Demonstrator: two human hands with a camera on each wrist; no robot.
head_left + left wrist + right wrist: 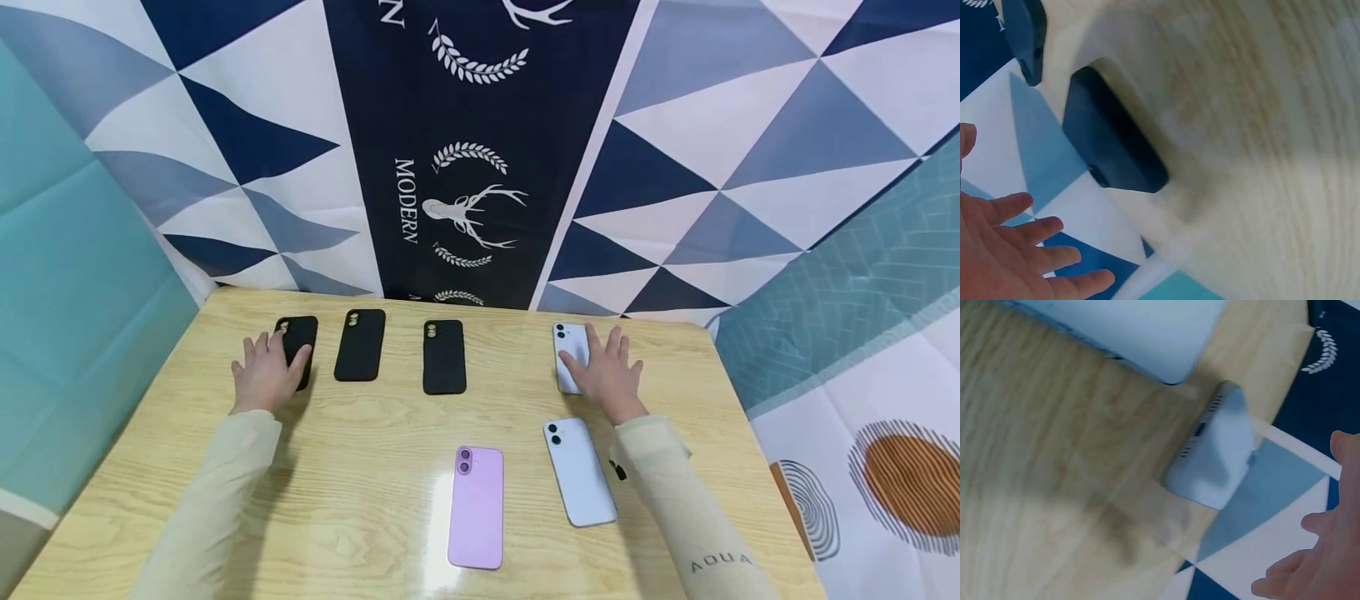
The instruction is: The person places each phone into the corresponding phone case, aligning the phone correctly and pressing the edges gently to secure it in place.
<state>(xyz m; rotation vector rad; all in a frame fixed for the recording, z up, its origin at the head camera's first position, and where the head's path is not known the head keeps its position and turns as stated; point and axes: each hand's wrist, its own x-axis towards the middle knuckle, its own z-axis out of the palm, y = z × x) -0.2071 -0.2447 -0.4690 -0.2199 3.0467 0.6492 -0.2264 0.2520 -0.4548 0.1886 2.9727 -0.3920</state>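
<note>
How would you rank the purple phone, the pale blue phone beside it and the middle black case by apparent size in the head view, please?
1. purple phone, roughly matched by the pale blue phone; both lie nearer the camera.
2. middle black case, smallest-looking, though farther away.

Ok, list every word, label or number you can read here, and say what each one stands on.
"MODERN": white letters running sideways on the dark blue wall banner, beside the deer emblem.
"AQUA": on the right sleeve, near the forearm.
A single "N" at the banner's top edge: the rest is cut off.
The phones and cases show no readable text.
</note>
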